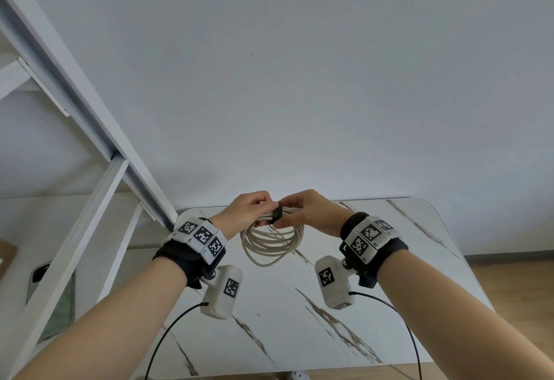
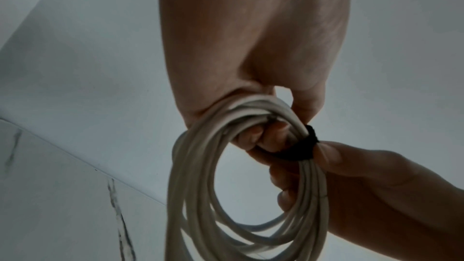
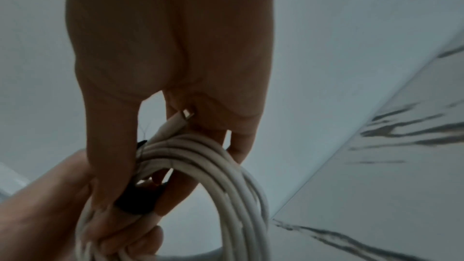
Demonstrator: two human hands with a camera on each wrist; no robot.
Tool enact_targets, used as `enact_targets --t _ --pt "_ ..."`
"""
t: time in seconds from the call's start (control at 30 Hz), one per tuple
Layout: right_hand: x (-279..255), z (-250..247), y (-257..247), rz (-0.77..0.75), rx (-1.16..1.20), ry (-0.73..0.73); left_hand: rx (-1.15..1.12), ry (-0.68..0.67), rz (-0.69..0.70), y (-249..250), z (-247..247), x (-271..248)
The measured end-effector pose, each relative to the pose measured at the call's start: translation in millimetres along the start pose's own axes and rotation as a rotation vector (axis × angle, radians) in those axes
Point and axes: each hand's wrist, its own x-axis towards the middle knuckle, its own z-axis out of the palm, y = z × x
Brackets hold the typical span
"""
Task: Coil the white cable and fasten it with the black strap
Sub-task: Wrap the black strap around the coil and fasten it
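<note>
While the left hand (image 1: 250, 208) grips the top of the white cable (image 1: 271, 244) coil, held above the far part of the marble table (image 1: 419, 259), the right hand (image 1: 305, 210) pinches the black strap (image 1: 277, 213) wrapped over the strands. Advice: keep the bundle squeezed tight, pull the strap snug, press its end flat.

Left wrist view: fingers (image 2: 261, 134) curl through the loops; the strap (image 2: 296, 150) already rings the bundle, just beside them.

Right wrist view: a connector tip (image 3: 187, 115) pokes out near the palm, so tuck it in. Coil looks even, several off-white loops hanging free.
</note>
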Motion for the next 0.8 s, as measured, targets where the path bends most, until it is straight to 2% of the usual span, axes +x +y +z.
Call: enact_targets --t 0.33,0.47,0.67,0.8 --pt "-1 -4 5 0.115 0.278 -0.207 0.004 -0.032 0.027 -6 6 -1" --pt "0 -1 10 0.116 0.307 -0.309 -0.019 -0.054 0.021 -7 8 -1" --pt "5 -2 20 0.101 0.312 -0.187 0.004 -0.023 0.011 -12 4 3" --pt "3 2 19 0.063 0.331 -0.169 0.002 -0.024 0.006 -10 3 2"
